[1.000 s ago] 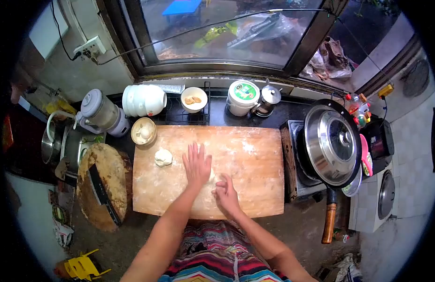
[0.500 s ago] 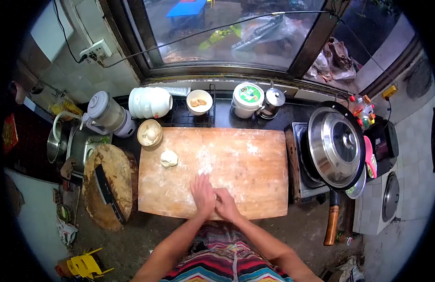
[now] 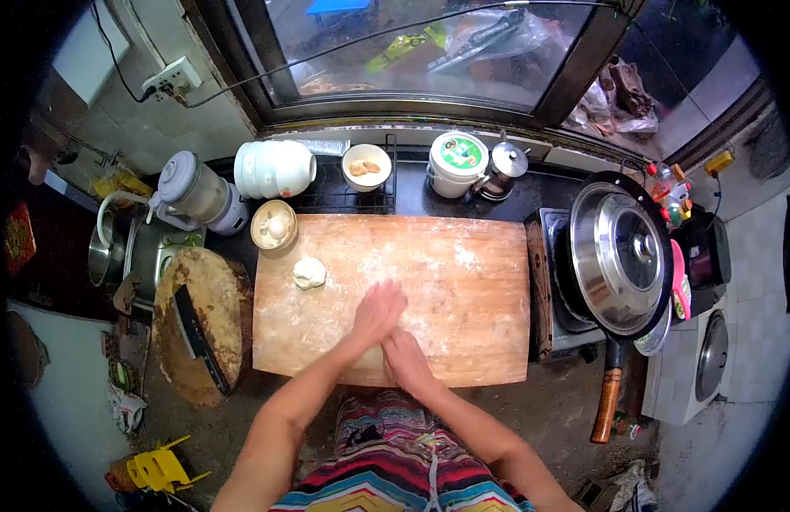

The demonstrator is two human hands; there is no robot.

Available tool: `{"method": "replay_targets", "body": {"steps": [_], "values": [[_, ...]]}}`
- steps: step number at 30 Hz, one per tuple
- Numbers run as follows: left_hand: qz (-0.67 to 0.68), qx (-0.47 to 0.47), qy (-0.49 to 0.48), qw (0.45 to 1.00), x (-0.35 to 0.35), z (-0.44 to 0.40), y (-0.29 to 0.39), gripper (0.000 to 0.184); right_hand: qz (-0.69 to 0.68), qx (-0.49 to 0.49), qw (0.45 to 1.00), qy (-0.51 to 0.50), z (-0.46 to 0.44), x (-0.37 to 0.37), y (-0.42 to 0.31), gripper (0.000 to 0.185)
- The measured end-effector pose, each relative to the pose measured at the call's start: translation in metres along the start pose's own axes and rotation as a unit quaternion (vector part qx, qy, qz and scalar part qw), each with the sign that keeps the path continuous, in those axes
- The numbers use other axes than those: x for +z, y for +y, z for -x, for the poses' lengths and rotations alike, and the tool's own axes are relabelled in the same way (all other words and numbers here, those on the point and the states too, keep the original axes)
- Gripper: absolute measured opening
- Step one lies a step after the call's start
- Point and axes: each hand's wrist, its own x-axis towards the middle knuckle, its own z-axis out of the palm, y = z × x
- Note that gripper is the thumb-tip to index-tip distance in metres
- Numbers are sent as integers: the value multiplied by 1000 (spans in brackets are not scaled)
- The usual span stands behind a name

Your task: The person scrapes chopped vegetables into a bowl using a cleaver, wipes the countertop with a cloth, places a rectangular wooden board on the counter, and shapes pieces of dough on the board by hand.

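A wooden board (image 3: 463, 341) dusted with flour lies in front of me. My left hand (image 3: 380, 309) reaches over its middle, palm down, with the fingers stretched forward. Close behind it and touching it near the wrist is my right hand (image 3: 404, 358), its fingers curled in. Whatever may be under the two hands is hidden. A lump of dough (image 3: 310, 272) rests on the board to the left of my hands. At the board's far left corner stands a bowl (image 3: 265, 236) with pale rounded pieces inside.
On the left, a cleaver (image 3: 199, 338) lies on a round chopping block (image 3: 169, 350). A lidded wok (image 3: 617, 256) sits on the stove at right, its handle pointing toward me. Stacked bowls (image 3: 271, 169), a small bowl (image 3: 357, 180) and a white tub (image 3: 456, 175) line the back.
My left hand has slid forward and slightly right over the board. The right hand stays near the front, now closer behind the left wrist. The whole view has shifted a little.
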Motion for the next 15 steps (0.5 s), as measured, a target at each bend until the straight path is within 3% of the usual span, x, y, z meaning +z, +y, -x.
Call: {"method": "replay_targets", "body": {"steps": [2,5,8,12,15], "values": [[10,-42,91,995,18,34,19,35,-9,5,1000,-11,16,-7,-7,42],[39,-36,81,995,28,43,10,35,-4,-53,998,27,21,-2,3,35],[-77,-76,207,972,16,-36,-8,43,-52,-73,994,59,16,0,26,30],[-140,-79,205,965,0,-107,-48,43,-77,-51,996,10,3,-17,22,27],[-201,-61,200,957,-4,-105,-43,40,-128,10,985,112,-4,-8,21,23]]}}
